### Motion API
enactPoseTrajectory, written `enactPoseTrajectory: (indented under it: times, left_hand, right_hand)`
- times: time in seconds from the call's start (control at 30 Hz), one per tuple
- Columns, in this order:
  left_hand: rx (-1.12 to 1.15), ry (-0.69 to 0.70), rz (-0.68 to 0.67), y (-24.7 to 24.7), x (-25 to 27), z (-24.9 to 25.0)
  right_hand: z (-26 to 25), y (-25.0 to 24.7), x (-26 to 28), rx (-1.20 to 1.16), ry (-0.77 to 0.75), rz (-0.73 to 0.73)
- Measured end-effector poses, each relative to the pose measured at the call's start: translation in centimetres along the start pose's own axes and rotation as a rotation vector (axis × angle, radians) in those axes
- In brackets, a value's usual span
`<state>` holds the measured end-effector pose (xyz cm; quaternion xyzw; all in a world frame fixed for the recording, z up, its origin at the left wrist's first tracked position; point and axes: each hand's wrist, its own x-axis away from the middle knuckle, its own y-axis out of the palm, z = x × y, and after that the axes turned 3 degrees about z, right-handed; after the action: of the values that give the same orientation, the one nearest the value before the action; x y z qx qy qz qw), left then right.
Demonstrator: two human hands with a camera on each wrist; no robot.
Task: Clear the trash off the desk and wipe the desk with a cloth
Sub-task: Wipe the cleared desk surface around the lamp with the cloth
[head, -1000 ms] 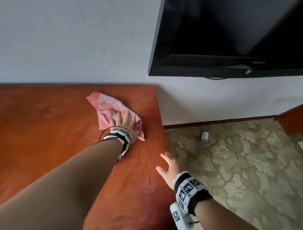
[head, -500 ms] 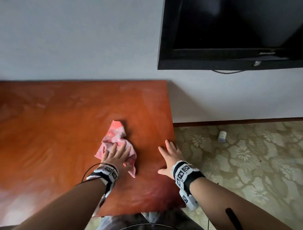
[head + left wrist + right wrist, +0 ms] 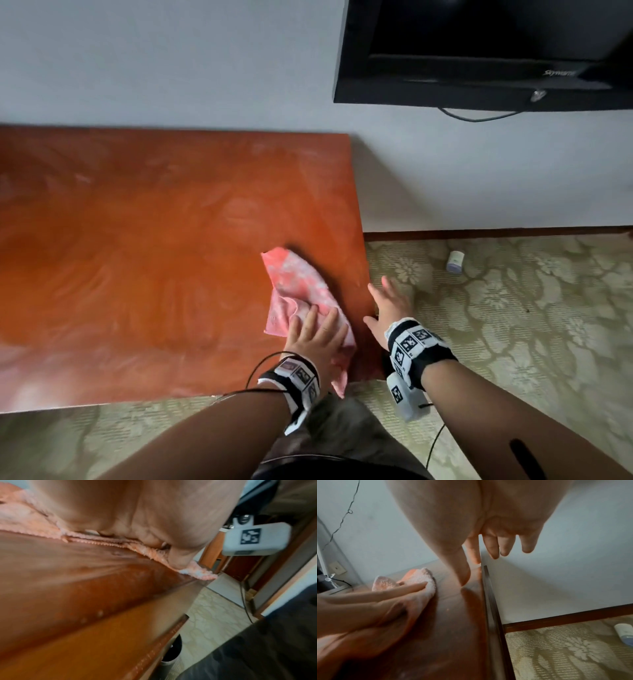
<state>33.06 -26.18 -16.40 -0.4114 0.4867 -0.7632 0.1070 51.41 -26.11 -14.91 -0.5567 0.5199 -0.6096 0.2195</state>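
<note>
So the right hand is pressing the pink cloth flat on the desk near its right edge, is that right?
Not quite: the left hand presses the pink cloth on the desk near its right edge. The right hand is open at that edge, holding nothing. The head view shows it.

One desk (image 3: 144,240), bearing one pink cloth (image 3: 294,284). Two hands: the left hand (image 3: 317,337) and the right hand (image 3: 390,305), each wrist carrying one marker-patterned band. One wall-mounted television (image 3: 479,54); one small white container (image 3: 455,262) on the carpet.
</note>
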Motion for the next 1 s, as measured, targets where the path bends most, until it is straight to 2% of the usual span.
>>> enactPoseTrajectory:
  times: [0.1, 0.33, 0.4, 0.5, 0.57, 0.83, 1.0]
  left_hand:
    - [-0.032, 0.037, -0.005, 1.6, 1.9, -2.0]
    - [0.079, -0.269, 0.104, 2.9, 5.4, -11.2]
    - [0.095, -0.318, 0.093, 2.6, 5.1, -11.1]
    - [0.153, -0.395, 0.133, 2.4, 5.0, -8.2]
    - [0.141, -0.367, 0.137, 2.7, 4.6, -6.1]
    - [0.051, -0.09, 0.019, 1.5, 0.9, 3.1]
    - [0.058, -0.057, -0.01, 0.3, -1.2, 3.1]
  right_hand:
    - [-1.4, 0.0, 1.3, 0.022, 0.007, 0.004]
    - [-3.8, 1.5, 5.1, 0.011, 0.004, -0.034]
    - [-3.5, 2.3, 6.1, 0.027, 0.01, -0.049]
    - [-2.6, 2.8, 7.2, 0.007, 0.028, -0.054]
    - [-1.8, 2.5, 7.3, -0.011, 0.037, -0.045]
    - [1.3, -0.9, 5.4, -0.057, -0.01, 0.015]
    - [2.0, -2.3, 2.9, -0.065, -0.13, 0.005]
